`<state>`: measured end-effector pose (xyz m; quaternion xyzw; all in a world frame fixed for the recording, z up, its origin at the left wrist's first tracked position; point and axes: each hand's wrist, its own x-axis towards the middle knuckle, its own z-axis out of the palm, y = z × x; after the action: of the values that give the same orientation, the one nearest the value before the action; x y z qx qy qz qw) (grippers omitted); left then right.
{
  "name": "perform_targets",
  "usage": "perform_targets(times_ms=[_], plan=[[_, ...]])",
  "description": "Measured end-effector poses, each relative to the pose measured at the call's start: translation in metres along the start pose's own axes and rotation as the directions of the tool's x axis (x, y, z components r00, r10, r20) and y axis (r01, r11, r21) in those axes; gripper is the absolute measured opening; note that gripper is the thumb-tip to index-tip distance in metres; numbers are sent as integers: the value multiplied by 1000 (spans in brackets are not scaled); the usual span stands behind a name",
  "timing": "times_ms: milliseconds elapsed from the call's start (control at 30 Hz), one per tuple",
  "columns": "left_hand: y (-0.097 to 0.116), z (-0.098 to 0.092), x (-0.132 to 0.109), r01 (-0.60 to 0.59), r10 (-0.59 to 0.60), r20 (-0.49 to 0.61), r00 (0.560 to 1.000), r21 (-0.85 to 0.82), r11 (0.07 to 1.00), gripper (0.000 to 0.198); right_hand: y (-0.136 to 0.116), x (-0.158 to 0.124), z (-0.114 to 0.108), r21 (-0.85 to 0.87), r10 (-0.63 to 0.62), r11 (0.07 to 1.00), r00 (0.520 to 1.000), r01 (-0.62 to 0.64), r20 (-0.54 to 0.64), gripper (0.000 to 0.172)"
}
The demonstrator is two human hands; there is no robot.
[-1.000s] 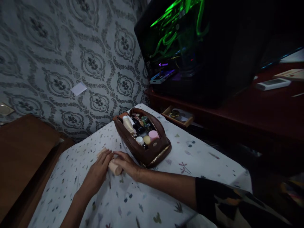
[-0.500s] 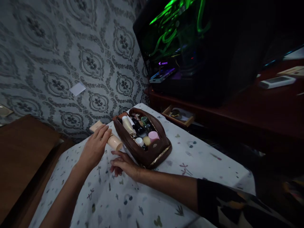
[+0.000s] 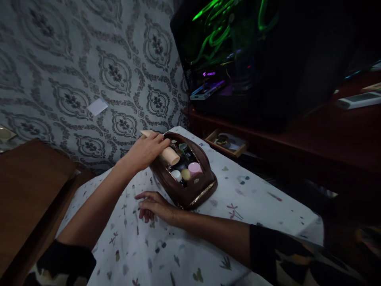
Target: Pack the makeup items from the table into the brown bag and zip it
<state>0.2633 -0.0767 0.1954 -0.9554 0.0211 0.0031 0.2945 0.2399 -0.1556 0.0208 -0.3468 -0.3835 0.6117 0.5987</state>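
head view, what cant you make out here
Middle of the tube: head view, hidden by the left hand.
Part of the bag: head view, behind the tube and left hand.
Right end of the white device: head view, cut off by the right edge.

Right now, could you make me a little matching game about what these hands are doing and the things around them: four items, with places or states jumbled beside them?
Column one
1. Left hand
2. Right hand
3. Pink lid
4. Brown bag

Column two
A. Among the bag's contents
B. Open at the top, on patterned cloth
C. Grasping nothing visible
D. Holding a beige tube

Pairs: 1-D, 2-C, 3-A, 4-B
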Motion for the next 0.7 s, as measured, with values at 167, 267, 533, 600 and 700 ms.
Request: perform_targets(times_ms=[167,267,533,600,700], plan=[[14,8,20,-53,63,136,989,-75,996,36,-2,1,0,-6,38,999,999,-38,8,30],[17,12,26,-96,105,183,978,-60,994,36,-3,1,0,6,43,999,999,-43,5,27],[8,18,24,-99,136,135,981,-252,963,32,-7,-3,0,-39,64,997,998,-63,17,17],[4,19,22,-47,83,96,992,-332,942,33,-9,-4,1,-63,64,996,998,-63,24,15],[-8,21,18,105,-97,40,995,-411,905,37,-11,-6,2,-99,78,992,996,-74,35,13]])
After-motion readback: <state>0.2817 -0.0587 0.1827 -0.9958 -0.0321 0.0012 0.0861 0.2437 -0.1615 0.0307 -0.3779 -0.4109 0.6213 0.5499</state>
